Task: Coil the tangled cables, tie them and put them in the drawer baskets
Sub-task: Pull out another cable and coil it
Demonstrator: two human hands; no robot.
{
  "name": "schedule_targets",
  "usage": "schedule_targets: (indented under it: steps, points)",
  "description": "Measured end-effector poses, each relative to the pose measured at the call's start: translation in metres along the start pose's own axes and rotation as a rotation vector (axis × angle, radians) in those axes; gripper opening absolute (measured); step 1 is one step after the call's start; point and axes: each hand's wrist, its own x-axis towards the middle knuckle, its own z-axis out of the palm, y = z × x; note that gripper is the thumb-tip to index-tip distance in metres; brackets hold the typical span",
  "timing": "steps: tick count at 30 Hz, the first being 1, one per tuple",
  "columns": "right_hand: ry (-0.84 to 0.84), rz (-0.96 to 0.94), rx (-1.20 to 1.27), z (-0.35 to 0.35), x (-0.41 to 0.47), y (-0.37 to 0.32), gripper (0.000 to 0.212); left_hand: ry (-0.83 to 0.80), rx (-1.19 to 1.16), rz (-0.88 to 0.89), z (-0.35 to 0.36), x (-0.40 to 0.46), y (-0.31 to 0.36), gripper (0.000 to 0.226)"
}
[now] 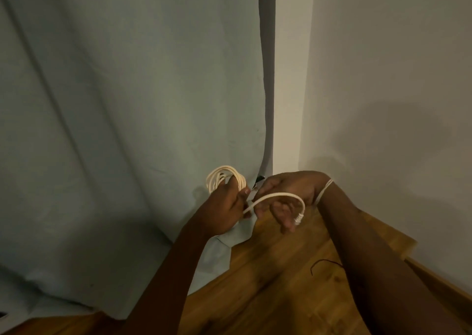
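My left hand (227, 208) grips a white cable coil (226, 176), whose several loops stand up above my fingers. One free end of the white cable (278, 196) arcs out to the right and ends in a ribbed plug (298, 218). My right hand (288, 194) pinches something small and dark by the coil, its lower fingers spread under the cable's arc. A pale band (323, 190) circles my right wrist. No drawer or basket is in view.
A pale green curtain (115, 130) hangs on the left down to the wooden floor (268, 288). White walls (383, 79) meet in a corner ahead. A thin dark cable (322, 262) lies on the floor by my right forearm.
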Motion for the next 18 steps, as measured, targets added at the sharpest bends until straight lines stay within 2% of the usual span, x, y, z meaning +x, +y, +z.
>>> schedule_targets:
  steps: [2, 4, 6, 8, 10, 14, 17, 18]
  points:
    - [0.048, -0.147, 0.222, -0.005, -0.011, 0.007, 0.040, 0.001, -0.154, -0.059, -0.004, -0.003, 0.004, 0.020]
    - [0.195, -0.300, 0.346, -0.003, -0.017, 0.011, 0.046, 0.011, -0.357, -0.195, -0.006, 0.000, 0.009, 0.024]
    - [0.439, -0.448, 0.293, -0.005, -0.013, 0.017, 0.040, -0.078, -0.662, -0.254, -0.008, 0.004, 0.014, 0.034]
    - [0.728, -0.502, 0.130, -0.007, -0.003, 0.022, 0.024, -0.272, -1.099, -0.176, -0.006, 0.004, 0.017, 0.048]
    - [0.923, -0.523, 0.067, -0.005, 0.009, 0.026, 0.015, -0.388, -1.438, -0.138, -0.005, 0.003, 0.018, 0.050]
    - [0.974, -0.618, 0.272, 0.013, 0.035, 0.036, 0.028, -0.369, -1.729, -0.090, -0.004, 0.004, 0.016, 0.048]
    - [0.932, -0.614, 0.517, 0.036, 0.050, 0.034, 0.044, -0.267, -1.771, -0.145, -0.004, 0.006, 0.010, 0.044]
    - [0.983, -0.596, 0.506, 0.041, 0.054, 0.033, 0.048, -0.233, -1.772, -0.151, -0.002, 0.006, 0.009, 0.043]
